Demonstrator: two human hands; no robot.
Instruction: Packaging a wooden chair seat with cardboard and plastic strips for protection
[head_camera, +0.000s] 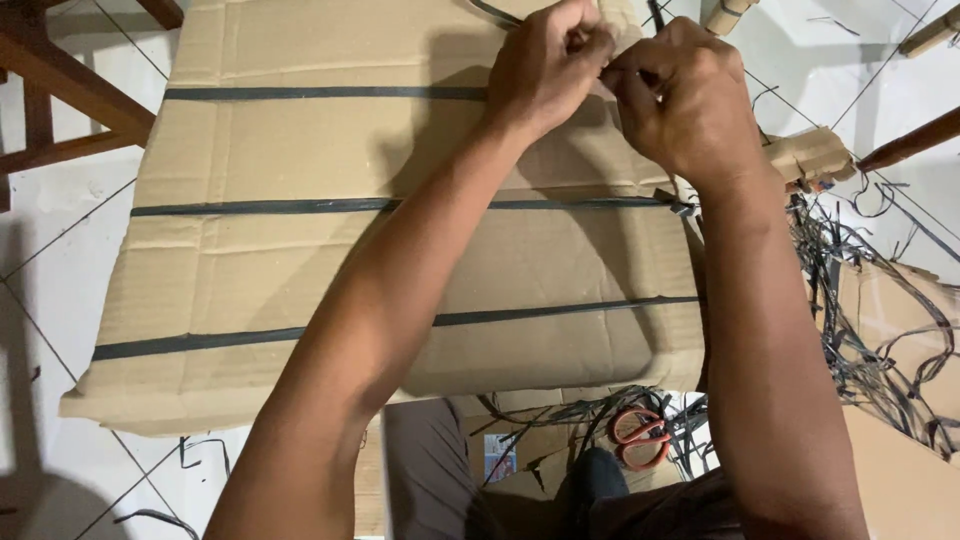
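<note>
Head view: both hands at the far edge of a strapped cardboard bundle.

The left hand and right hand meet above the cardboard bundle, fingers curled tight, pinching a thin black strap between them. Three more black bands cross the cardboard. Red-handled scissors lie below among loose strap offcuts on the white tiled floor.

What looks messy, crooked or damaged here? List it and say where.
Loose black strap offcuts lie tangled on the floor right of the strapped cardboard bundle, with red-handled scissors among them. The bundle's near-left corner is crushed.
</note>
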